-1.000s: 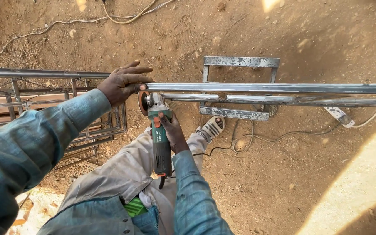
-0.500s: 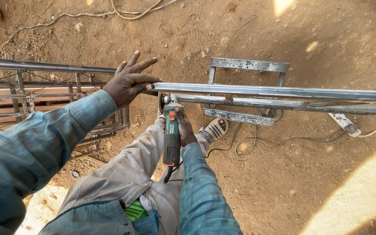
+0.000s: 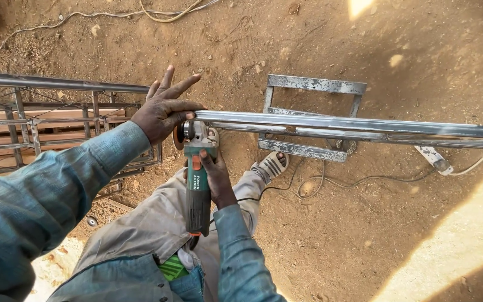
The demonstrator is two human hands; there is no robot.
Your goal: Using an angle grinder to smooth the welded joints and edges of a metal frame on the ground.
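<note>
Head-camera view, looking steeply down onto bare, reddish-brown packed earth scattered with small stones and clods; the setting is outdoors, with a bright wedge of sunlight across the lower right corner.

Nearest the camera: two blue denim sleeves and grey trousers. The right hand has its fingers wrapped fully around the body of an angle grinder, a green tool with a dark rear grip, an orange slide switch and a grey metal gear head. The grinder points away from the person, its head lying just under the near end of the steel bar. Its black cord trails over the soil to the right.

The left hand rests on the end of the same bar, palm down, fingers spread wide and not closed on anything; thumb and forefinger touch the metal just above the grinder head.

The steel bar is long, bright grey and narrow, made of parallel sections, and runs horizontally from the hands to the right edge of the view. It lies across a rectangular grey metal frame standing on the ground. A sandalled foot is planted just beside the near rail of that frame.

Left: a welded lattice of thin steel bars over wooden planks. Right: a white extension socket on the soil. Farthest: pale cables along the top edge.
</note>
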